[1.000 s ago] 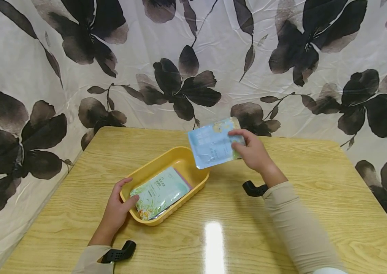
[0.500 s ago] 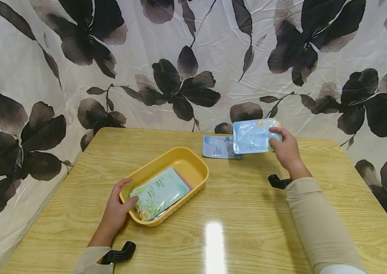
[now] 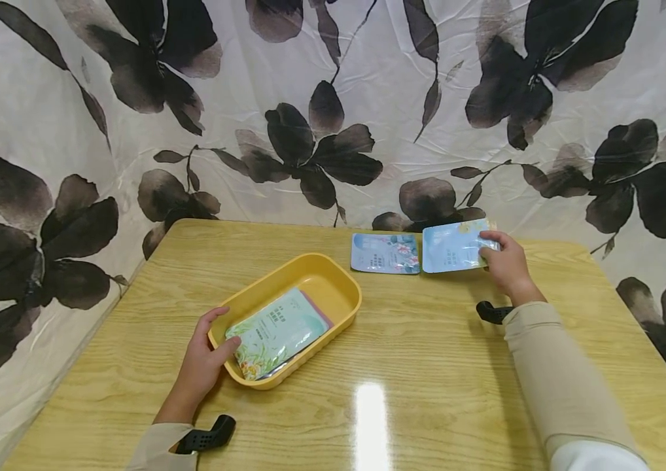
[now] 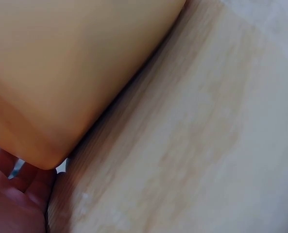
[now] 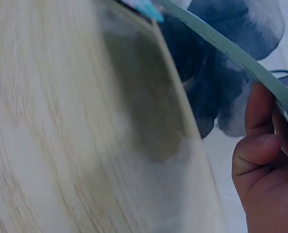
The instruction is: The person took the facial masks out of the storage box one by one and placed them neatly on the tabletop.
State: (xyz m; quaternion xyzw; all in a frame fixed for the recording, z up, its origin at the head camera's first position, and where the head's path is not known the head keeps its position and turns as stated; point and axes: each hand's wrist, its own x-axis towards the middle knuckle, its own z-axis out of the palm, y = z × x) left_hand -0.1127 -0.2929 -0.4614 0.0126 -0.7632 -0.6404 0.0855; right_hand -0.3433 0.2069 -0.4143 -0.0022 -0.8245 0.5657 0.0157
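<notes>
My left hand (image 3: pixel 202 360) grips the near-left end of a yellow plastic basket (image 3: pixel 333 288), thumb inside and fingers outside. In the left wrist view the fingers bend at the corner of the basket (image 4: pixel 71 73). A green face mask packet (image 3: pixel 280 333) lies in it, over another with a purple edge showing. My right hand (image 3: pixel 509 267) pinches the right end of a light-blue face mask packet (image 3: pixel 452 248) near the table's back edge. The right wrist view shows this packet (image 5: pixel 231 53) edge-on, above the tabletop. Just left of it, a blue floral packet (image 3: pixel 385 254) lies flat.
A wood-grain table (image 3: pixel 427 366) carries everything. Behind it hangs a white cloth (image 3: pixel 221 85) with dark flowers. Black wrist devices (image 3: pixel 206 437) sit at both cuffs.
My right hand has carried the light-blue packet rightward from above the basket's far end, then lower towards the table, uncovering the blue floral packet. My left hand and the basket have stayed put.
</notes>
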